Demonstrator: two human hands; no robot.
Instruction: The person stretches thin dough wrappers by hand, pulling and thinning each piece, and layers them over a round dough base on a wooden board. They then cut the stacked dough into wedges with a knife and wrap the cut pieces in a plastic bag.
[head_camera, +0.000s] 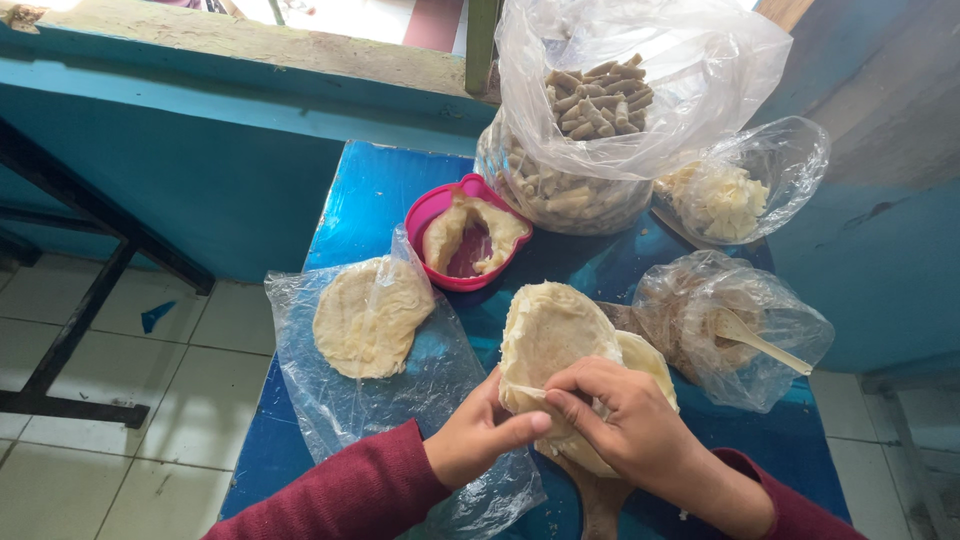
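Both hands work together: left hand (478, 432) and right hand (620, 420) pinch the dough round (548, 335) above the blue table (370, 195). Step: folding. Next, judged: press the edge evenly shut.

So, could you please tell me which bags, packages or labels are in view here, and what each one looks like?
Large clear bag: back of the blue table, bulging with tan sticks.
Small clear bag: back right, holding pale shreds.
Crumpled clear bag: right, with a wooden spoon inside.
Flat clear sheet: front left, under a round dough disc.
No labels, signs or screens.
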